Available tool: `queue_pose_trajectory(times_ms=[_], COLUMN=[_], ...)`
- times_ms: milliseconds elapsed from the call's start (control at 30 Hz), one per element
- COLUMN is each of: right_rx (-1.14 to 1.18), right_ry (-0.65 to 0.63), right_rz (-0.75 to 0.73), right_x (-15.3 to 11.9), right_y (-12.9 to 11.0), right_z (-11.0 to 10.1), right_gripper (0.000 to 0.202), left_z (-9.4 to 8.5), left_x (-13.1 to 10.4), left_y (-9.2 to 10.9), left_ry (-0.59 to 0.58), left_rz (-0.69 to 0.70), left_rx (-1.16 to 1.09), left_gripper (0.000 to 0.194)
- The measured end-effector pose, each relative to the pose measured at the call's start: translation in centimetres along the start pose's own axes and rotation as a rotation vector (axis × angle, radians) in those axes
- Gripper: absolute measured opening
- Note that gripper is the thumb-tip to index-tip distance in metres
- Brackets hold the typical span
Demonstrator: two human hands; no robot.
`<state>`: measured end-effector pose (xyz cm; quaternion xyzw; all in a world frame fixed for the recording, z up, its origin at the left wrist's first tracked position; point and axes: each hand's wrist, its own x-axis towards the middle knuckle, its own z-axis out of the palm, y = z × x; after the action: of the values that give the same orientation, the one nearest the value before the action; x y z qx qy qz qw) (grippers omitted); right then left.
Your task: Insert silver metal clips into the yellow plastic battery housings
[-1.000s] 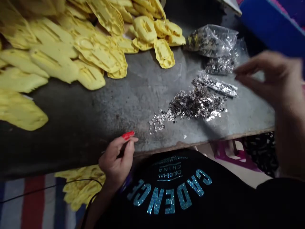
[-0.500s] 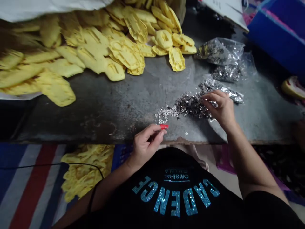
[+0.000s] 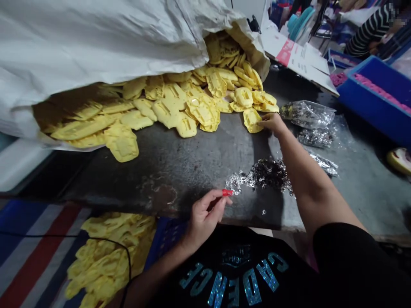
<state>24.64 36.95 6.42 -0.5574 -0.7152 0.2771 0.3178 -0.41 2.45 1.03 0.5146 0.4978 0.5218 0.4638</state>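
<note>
At the edge of the heap, my right hand [image 3: 272, 122] has its fingers closed on the near-right edge of a yellow moulded piece [image 3: 251, 119], which lies on the table. My left hand [image 3: 205, 216] is low at the table's front edge, fingers curled and thumb close to the index finger. A red cover [image 3: 227, 192] wraps that index fingertip. Whether something tiny sits between these fingers is hidden. Just beyond them spreads a pile of small shiny metal pieces [image 3: 266, 171], partly behind my right forearm. One loose metal piece [image 3: 264, 212] lies nearer me.
A big white sack [image 3: 112, 38] spills many yellow moulded pieces [image 3: 170, 105] onto the dark table [image 3: 199, 158]. Clear plastic bags [image 3: 316, 113] of metal pieces lie right. Behind are a blue bin [image 3: 362, 102] and a person's striped sleeve [image 3: 369, 32]. More yellow pieces [image 3: 109, 256] sit below left.
My right hand has left the metal pile and reached forward to the yellow piece. The view has tilted up, showing more of the sack and background. My left hand keeps nearly the same pose.
</note>
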Motion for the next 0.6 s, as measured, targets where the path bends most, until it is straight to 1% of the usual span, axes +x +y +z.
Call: queue_pose_trajectory(times_ms=[67,100,167,200,233,267,300,333,367,400,433,467,500,533,567,600], right_rx=[0.069,0.108,0.196,0.310,0.409,0.496,0.581,0.672,0.760,0.839,0.917,0.992,1.060,1.109,1.129,1.099], right_ry=[-0.052,-0.073,-0.104,-0.131,-0.148,-0.134,-0.122,-0.130,-0.141,-0.176,-0.216,-0.263,-0.312,-0.364,-0.408,-0.429], right_rz=[0.037,0.043,0.008,-0.033,-0.057,-0.056,-0.025,0.025,0.081,0.142,0.205,0.252,0.270,0.256,0.208,0.141], right_x=[-2.1,-3.8,-8.4,-11.1,-14.0,-16.9,-19.8,-22.6,-25.1,-27.4,-29.3,-31.0,-32.4,-33.5,-34.5,-35.3], right_y=[-1.4,-2.3,-4.3,-5.2,-6.1,-6.8,-7.5,-8.1,-8.5,-8.9,-9.3,-9.5,-9.6,-9.5,-9.3,-8.8], right_z=[-0.7,-1.1,-1.9,-2.2,-2.2,-2.0,-1.5,-0.7,0.3,1.4,2.5,3.4,4.0,4.3,4.1,3.6], right_gripper=[0.030,0.031,0.036,0.040,0.043,0.045,0.045,0.046,0.048,0.049,0.049,0.050,0.052,0.053,0.055,0.058], left_z=[0.0,0.1,0.5,0.8,1.0,1.2,1.3,1.3,1.2,0.9,0.5,0.0,-0.5,-1.0,-1.5,-1.8], left_x=[0.7,1.1,1.6,1.7,1.7,1.6,1.3,0.9,0.5,0.0,-0.4,-0.9,-1.4,-1.9,-2.4,-3.0], left_y=[0.7,1.1,1.6,1.7,1.7,1.6,1.4,1.3,1.2,1.3,1.4,1.7,2.1,2.5,3.1,3.6], left_ry=[-0.005,-0.008,-0.020,-0.026,-0.020,-0.005,0.019,0.038,0.040,0.021,-0.029,-0.089,-0.152,-0.208,-0.236,-0.235], left_rz=[-0.055,-0.079,-0.117,-0.119,-0.088,-0.011,0.116,0.267,0.419,0.550,0.642,0.714,0.754,0.762,0.722,0.625], left_rx=[-0.064,-0.090,-0.134,-0.149,-0.139,-0.082,0.037,0.208,0.405,0.589,0.727,0.799,0.814,0.783,0.718,0.626], left_gripper=[0.029,0.030,0.034,0.041,0.051,0.065,0.078,0.088,0.090,0.085,0.075,0.067,0.063,0.062,0.061,0.060])
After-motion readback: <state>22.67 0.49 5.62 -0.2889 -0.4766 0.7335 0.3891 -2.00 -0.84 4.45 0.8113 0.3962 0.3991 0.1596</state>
